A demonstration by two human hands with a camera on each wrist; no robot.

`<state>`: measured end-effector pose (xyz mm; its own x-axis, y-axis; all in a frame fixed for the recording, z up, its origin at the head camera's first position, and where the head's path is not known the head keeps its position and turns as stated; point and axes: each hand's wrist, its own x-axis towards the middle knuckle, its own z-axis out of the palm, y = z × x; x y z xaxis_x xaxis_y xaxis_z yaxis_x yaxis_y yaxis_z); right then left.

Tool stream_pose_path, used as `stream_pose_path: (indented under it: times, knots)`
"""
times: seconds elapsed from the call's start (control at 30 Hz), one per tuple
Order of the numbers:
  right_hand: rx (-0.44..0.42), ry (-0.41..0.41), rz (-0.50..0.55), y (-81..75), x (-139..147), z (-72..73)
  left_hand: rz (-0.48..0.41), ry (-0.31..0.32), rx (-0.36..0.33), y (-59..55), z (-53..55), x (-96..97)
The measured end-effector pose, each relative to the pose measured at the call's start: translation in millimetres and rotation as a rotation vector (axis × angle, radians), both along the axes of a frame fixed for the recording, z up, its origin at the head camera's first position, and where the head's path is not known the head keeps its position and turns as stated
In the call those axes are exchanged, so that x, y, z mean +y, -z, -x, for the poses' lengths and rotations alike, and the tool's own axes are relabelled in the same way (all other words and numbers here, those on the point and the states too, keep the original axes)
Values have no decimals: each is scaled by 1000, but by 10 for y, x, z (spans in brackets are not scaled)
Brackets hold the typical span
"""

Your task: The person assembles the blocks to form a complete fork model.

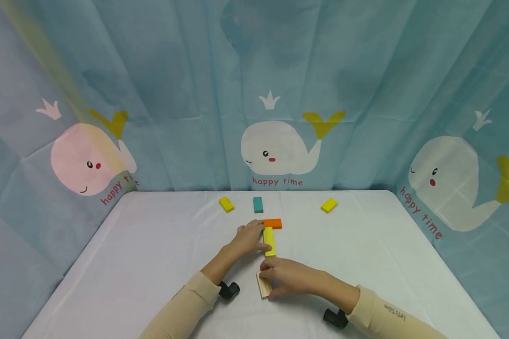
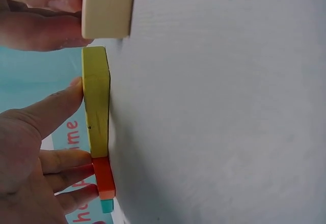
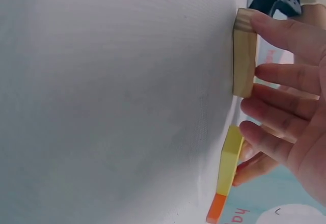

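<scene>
Two hands, six blocks, one short row

I have the left hand (image 1: 249, 239) spread along the row's left side, thumb on the near yellow block (image 1: 269, 240) and fingers reaching to the orange block (image 1: 273, 223). It touches them without wrapping round either. My right hand (image 1: 294, 277) holds the wood block (image 1: 263, 286), its thumb by the near end and its fingers toward the far end; I cannot tell whether that block touches the bench (image 1: 152, 263) all along.

From the right wrist view, I read a gap between the wood block and the near yellow block. The near yellow block points away from me, its far end up against the orange block, which lies crosswise.

Farther back I see the teal block (image 1: 258, 205), with the back-left yellow block (image 1: 226, 204) to one side and the back-right yellow block (image 1: 329, 205) well apart on the other. Behind the bench hangs a blue curtain (image 1: 174, 94) printed with whales (image 1: 275, 148).
</scene>
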<state>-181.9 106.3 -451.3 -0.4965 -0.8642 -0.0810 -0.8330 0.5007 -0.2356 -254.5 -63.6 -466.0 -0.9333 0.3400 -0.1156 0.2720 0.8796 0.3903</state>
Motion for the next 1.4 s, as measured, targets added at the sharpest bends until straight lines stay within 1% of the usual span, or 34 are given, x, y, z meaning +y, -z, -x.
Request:
stream_pose_path:
  times: [0.1, 0.33, 0.43, 0.67, 0.77, 0.93, 1.03, 1.17, 1.4]
  knots:
    - [1, 2, 0, 8, -4, -3, 10, 8, 6, 2, 4, -5]
    - [-11, 16, -10, 24, -12, -16, 17, 23, -5, -14, 5, -28]
    - [-2, 17, -17, 23, -13, -25, 22, 39, 2, -18, 3, -37]
    - [43, 9, -15, 7, -17, -44, 32, 53, -8, -34, 14, -45]
    - [48, 13, -8, 7, -20, -51, 42, 59, -9, -30, 25, -44]
    - [26, 27, -11, 10, -17, -61, 44, 53, -10, -23, 20, -43]
    - [21, 31, -12, 15, -15, -66, 30, 55, -6, -20, 12, -50]
    - [26, 34, -5, 23, -12, -66, 20, 56, -5, -20, 14, -54]
    - [19, 44, 8, 1, -3, -63, 28, 50, -12, -43, 16, -43]
